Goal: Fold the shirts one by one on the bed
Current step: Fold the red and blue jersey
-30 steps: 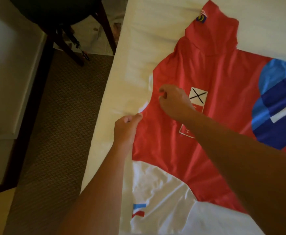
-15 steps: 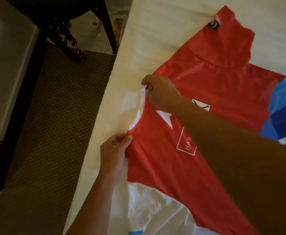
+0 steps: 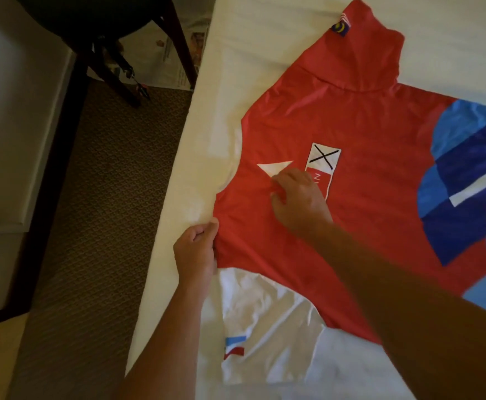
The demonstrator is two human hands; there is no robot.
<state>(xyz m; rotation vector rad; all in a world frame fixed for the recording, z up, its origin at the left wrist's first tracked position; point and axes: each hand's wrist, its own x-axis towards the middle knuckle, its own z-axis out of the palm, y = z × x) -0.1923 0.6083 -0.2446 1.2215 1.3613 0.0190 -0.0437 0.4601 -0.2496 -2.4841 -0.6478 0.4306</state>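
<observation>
Flattening stage: the left hand (image 3: 197, 249) pinches the red printed shirt (image 3: 351, 125) by its collar edge, the right hand (image 3: 299, 202), fingers curled, bunches the chest cloth; next likely smoothing before a sleeve fold.

- Dim, warm indoor light; the white bed (image 3: 259, 67) is the brightest area, with no harsh glare.
- The carpet (image 3: 97, 197) and dark chair (image 3: 97, 27) at upper left sink into deep shadow.
- Wide-angle bending shows at the edges.
- Soft focus overall; forearms near the bottom look blurred.
</observation>
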